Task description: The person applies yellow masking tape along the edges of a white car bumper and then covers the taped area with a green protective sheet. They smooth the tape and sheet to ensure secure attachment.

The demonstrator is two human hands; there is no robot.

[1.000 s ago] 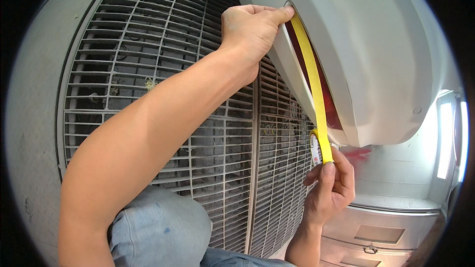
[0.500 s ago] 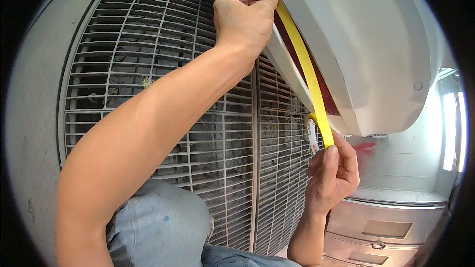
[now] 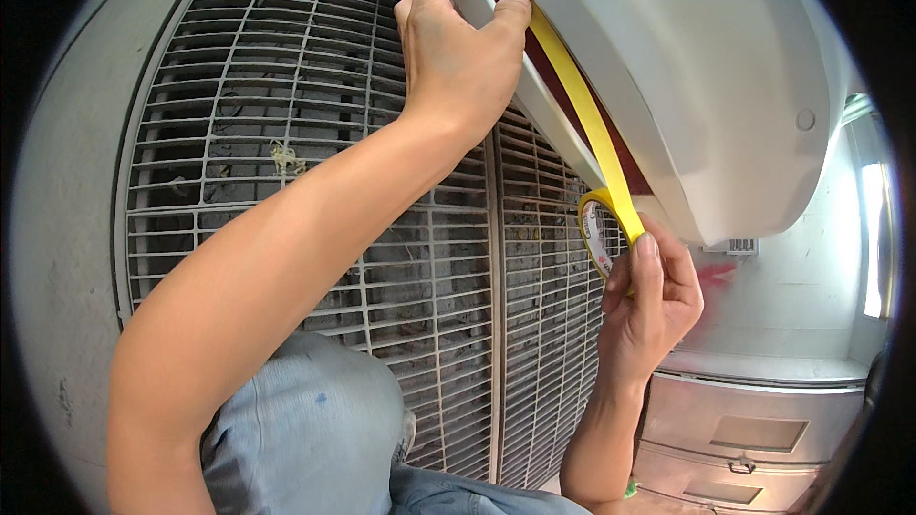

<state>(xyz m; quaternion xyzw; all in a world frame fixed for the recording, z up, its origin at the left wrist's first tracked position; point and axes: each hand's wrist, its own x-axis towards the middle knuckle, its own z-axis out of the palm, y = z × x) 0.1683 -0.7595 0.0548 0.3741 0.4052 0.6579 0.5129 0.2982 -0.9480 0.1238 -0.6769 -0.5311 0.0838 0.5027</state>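
Note:
A strip of yellow masking tape (image 3: 581,98) runs along a narrow dark red insert (image 3: 625,164) in a large pale panel (image 3: 706,95) that looks like a vehicle bumper. At the strip's upper end, my left hand (image 3: 463,48) presses its thumb on the tape. The index finger stands apart from the thumb, and the other fingers curl out of sight behind the hand. Lower right, my right hand (image 3: 658,296) grips the roll of yellow masking tape (image 3: 593,229), its thumb on the tape where it leaves the roll. Between the hands the tape is stretched out straight.
Metal floor grating (image 3: 382,257) lies below, with a scrap of pale debris (image 3: 284,158) on it. My bent knee in blue-grey trousers (image 3: 310,410) is beneath my left arm. A wall with framed panels (image 3: 754,420) stands at the right.
My left hand has loosened its pinch at the upper end; its thumb now lies a little lower on the tape with the index finger lifted away. My right hand and the roll have risen slightly.

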